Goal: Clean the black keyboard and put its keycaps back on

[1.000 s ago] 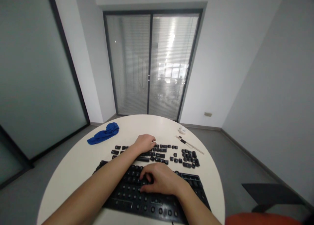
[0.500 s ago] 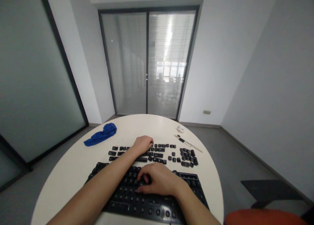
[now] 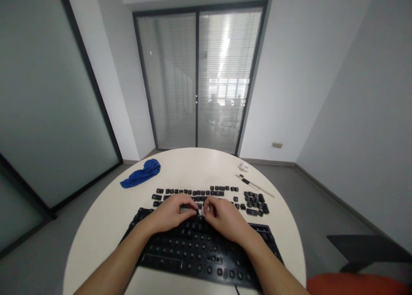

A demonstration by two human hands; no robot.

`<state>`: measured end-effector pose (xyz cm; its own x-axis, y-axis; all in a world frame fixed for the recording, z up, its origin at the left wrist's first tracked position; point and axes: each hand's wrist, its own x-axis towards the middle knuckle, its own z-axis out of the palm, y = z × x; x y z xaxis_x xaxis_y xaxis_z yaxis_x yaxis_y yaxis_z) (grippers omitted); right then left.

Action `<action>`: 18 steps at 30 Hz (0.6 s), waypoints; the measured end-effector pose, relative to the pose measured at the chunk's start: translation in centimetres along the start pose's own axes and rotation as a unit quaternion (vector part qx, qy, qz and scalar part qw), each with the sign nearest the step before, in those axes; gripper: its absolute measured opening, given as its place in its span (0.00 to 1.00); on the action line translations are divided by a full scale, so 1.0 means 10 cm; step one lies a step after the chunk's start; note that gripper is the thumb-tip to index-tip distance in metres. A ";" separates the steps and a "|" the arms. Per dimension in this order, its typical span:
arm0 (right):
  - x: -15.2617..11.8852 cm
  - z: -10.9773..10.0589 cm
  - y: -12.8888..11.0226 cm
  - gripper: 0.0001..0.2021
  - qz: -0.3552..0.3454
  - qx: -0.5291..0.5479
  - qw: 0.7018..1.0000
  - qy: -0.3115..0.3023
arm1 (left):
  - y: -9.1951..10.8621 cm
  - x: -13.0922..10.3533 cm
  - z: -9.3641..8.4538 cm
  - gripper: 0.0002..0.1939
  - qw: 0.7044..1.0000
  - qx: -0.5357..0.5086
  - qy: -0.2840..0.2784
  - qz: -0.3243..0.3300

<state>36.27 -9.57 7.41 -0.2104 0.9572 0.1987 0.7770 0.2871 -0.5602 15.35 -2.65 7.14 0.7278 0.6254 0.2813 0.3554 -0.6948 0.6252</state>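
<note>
A black keyboard (image 3: 180, 248) lies on the round table, most of its key positions bare with only the small stems showing. Just past its far edge, loose black keycaps (image 3: 219, 193) are laid out in rows. Over that far edge, my left hand (image 3: 170, 211) bends thumb and forefinger into a pinch around what looks like a small black keycap. Close beside it, my right hand (image 3: 225, 218) has its fingers curled and pressed together; whatever is between them is hidden. The two sets of fingertips are only slightly apart.
A crumpled blue cloth (image 3: 141, 173) lies at the far left of the white table (image 3: 193, 168). At the right are a thin stick-like tool (image 3: 257, 186), a small white item (image 3: 243, 167) and a cluster of keycaps (image 3: 254, 200). An orange chair (image 3: 350, 284) stands at lower right.
My left hand has drawn back from the keycap rows to the keyboard's far edge. My right hand has moved forward and right from mid-keyboard, beside the left. The view has shifted slightly.
</note>
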 end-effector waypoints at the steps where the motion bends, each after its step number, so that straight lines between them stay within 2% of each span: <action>1: 0.00 -0.01 0.01 0.05 0.010 -0.003 1.000 0.007 | 0.04 -0.04 -0.03 0.05 1.000 0.005 -0.026 0.012; 4: 0.01 -0.03 0.03 0.05 0.034 -0.005 0.999 0.021 | 0.15 -0.09 -0.06 0.05 0.996 0.015 -0.085 0.022; 8: 0.02 0.01 0.04 0.04 0.034 -0.002 0.999 0.024 | 0.20 -0.09 -0.02 0.11 0.990 0.034 -0.137 0.022; 14: 0.02 0.04 0.05 0.05 0.031 0.011 0.999 0.027 | 0.16 -0.10 0.03 0.06 0.984 0.090 -0.145 0.043; 18: 0.01 0.02 0.04 0.04 0.036 0.012 0.999 0.024 | 0.16 -0.10 0.02 0.05 0.985 0.085 -0.138 0.057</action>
<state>36.45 -9.34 7.06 -0.1253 0.9728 0.1950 0.7745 0.2187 -0.5936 15.30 -4.48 7.67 0.8921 0.4356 0.1204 0.3374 -0.8192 0.4638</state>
